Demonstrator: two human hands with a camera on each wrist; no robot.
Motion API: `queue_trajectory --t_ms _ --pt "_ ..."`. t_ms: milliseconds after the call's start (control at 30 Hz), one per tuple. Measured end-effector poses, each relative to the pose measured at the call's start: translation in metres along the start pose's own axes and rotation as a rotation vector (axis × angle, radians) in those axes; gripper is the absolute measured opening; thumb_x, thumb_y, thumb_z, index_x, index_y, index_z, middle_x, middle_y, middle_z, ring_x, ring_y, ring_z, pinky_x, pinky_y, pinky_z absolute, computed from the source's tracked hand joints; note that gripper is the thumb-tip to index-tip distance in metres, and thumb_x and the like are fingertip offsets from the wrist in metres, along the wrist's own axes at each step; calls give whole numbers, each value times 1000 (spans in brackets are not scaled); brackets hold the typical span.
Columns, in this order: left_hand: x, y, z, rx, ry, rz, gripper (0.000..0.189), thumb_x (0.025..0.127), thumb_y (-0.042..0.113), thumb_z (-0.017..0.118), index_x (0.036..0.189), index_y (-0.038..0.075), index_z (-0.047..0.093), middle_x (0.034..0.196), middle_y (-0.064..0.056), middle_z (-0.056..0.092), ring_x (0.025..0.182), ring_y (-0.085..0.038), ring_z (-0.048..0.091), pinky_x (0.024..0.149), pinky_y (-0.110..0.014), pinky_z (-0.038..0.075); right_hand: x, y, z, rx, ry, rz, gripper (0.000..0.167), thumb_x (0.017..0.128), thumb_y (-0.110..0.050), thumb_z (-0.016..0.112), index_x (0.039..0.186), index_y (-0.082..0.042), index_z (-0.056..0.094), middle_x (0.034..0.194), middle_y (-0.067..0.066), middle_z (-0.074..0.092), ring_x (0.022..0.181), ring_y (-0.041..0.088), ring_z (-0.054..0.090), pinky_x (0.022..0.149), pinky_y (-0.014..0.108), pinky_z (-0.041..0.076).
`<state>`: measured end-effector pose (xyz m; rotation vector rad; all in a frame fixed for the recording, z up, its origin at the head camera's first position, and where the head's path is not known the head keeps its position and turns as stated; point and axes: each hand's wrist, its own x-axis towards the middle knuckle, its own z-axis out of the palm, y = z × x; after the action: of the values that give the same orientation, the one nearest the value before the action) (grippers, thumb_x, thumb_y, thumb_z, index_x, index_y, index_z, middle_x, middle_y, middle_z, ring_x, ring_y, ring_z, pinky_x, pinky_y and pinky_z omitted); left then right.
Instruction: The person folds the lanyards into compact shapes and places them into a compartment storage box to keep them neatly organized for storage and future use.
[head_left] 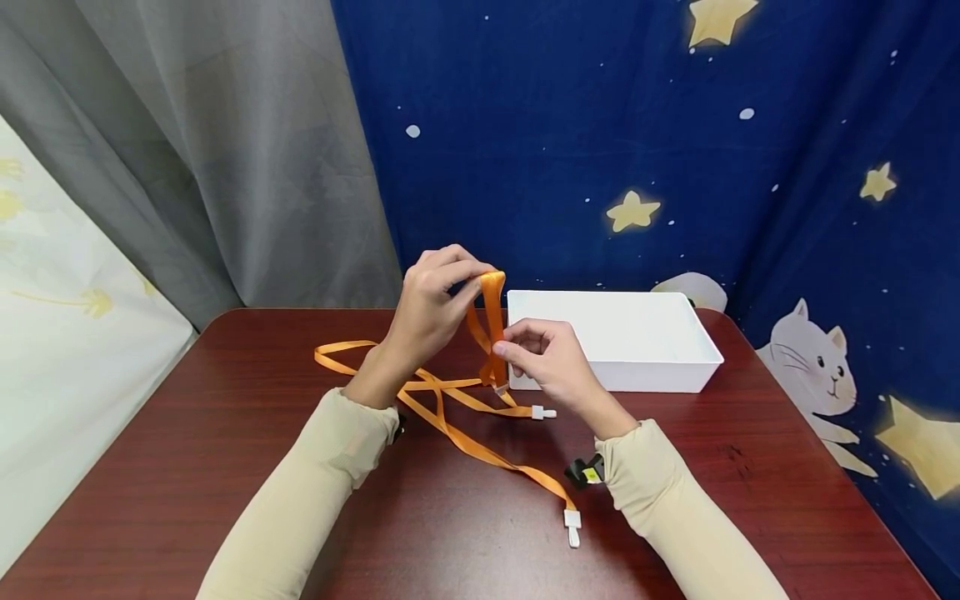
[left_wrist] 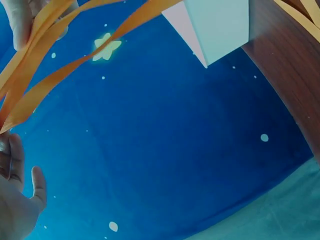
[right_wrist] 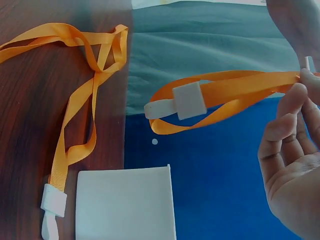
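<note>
An orange lanyard (head_left: 492, 321) hangs in a folded length between both hands, above the table. My left hand (head_left: 438, 292) pinches its upper end between thumb and fingertips. Lower down, my right hand (head_left: 553, 360) pinches the same strap with thumb and forefinger. In the right wrist view a white plastic clip (right_wrist: 189, 101) shows at the end of the held lanyard. More orange lanyard strap (head_left: 465, 442) lies loosely crossed on the table, with one white clip (head_left: 572, 527) toward the front and another white clip (head_left: 543, 412) below my right hand.
A white open box (head_left: 615, 377) stands at the back right of the dark red wooden table (head_left: 300, 467), just behind my right hand. Behind the table hang a grey curtain (head_left: 292, 167) and a blue curtain with stars (head_left: 525, 167). Black straps (head_left: 581, 473) sit at the wrists.
</note>
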<state>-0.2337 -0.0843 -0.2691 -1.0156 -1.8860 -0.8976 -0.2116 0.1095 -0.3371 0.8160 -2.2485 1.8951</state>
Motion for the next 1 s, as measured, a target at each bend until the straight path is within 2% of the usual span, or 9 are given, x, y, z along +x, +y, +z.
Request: queue_trajectory --t_ms 267,433,600,800,1000 --pt "2 7 2 -16 -12 22 9 89 -1 72 93 4 78 85 -6 69 79 -21 59 79 -38 42 0 -1 0 104 16 4 18 88 -1 74 103 3 64 77 13 70 51 27 54 52 30 50" --pt "2 10 2 -25 -19 39 11 88 -2 72 94 3 78 86 -6 70 82 -22 60 81 -39 42 1 0 1 128 18 24 25 87 1 74 110 2 63 76 6 71 53 33 53 52 30 49" --pt "2 14 4 -30 -28 59 10 89 -2 71 95 3 78 86 -6 70 84 -23 59 83 -39 42 2 1 1 104 9 20 30 88 -1 74 117 0 66 76 8 70 55 39 51 51 33 48" --pt "2 16 7 -14 -35 85 10 88 -3 72 94 3 78 86 -7 69 82 -23 59 84 -39 43 1 0 0 51 -42 44 27 90 -5 72 117 -1 69 79 14 69 55 26 53 53 30 49" --pt "0 19 10 2 -46 108 11 86 -4 73 93 2 78 85 -8 69 80 -23 60 84 -39 45 1 -1 1 80 -105 65 26 91 -3 71 117 0 67 79 13 67 54 20 56 53 24 49"
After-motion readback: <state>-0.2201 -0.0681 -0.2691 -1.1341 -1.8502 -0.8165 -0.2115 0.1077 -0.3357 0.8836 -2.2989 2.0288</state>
